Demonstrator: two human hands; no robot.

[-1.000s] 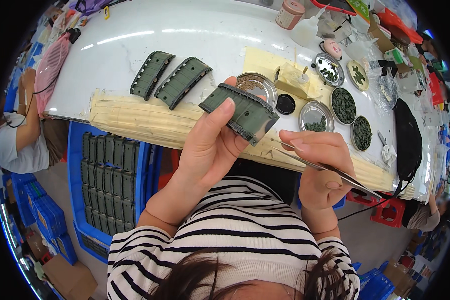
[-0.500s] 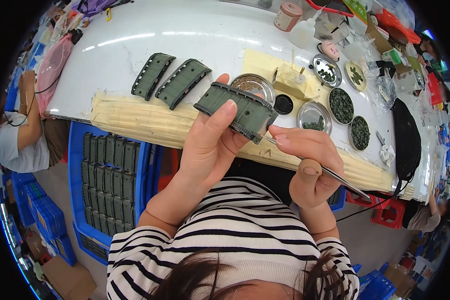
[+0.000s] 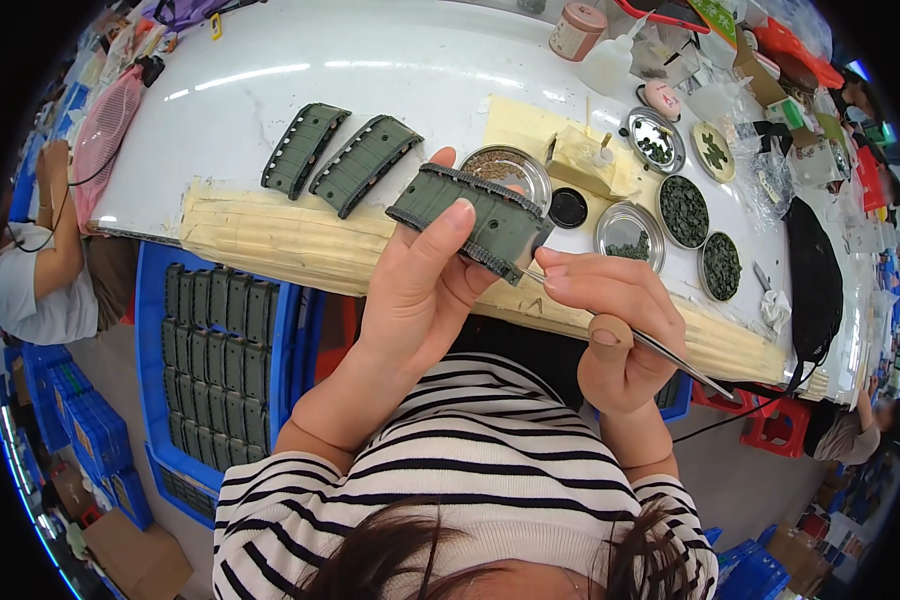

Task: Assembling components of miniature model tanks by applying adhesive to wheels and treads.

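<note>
A dark green curved plastic piece with ribbed dark edges (image 3: 485,222) is gripped in my left hand (image 3: 417,290), the thumb pressed on its face. My right hand (image 3: 620,320) is closed round a pair of slim metal tweezers (image 3: 660,350). Their tip touches or nearly touches the near right corner of the piece; the exact contact is too small to tell. Two similar green pieces, a left one (image 3: 305,150) and a right one (image 3: 367,165), lie on the white table beyond my left hand. Behind the held piece, a round metal dish (image 3: 540,180) of brown bits is partly hidden.
Round tins of dark green parts, one (image 3: 682,212) larger, stand at the right. A blue crate (image 3: 150,360) of green pieces sits below the table at left. Yellowish tape covers the table edge (image 3: 270,240). A black pouch (image 3: 813,290) lies far right. Another person's arm (image 3: 60,225) shows at left.
Both hands keep nearly the same place. The held piece and the tweezers have shifted very slightly to the left.
</note>
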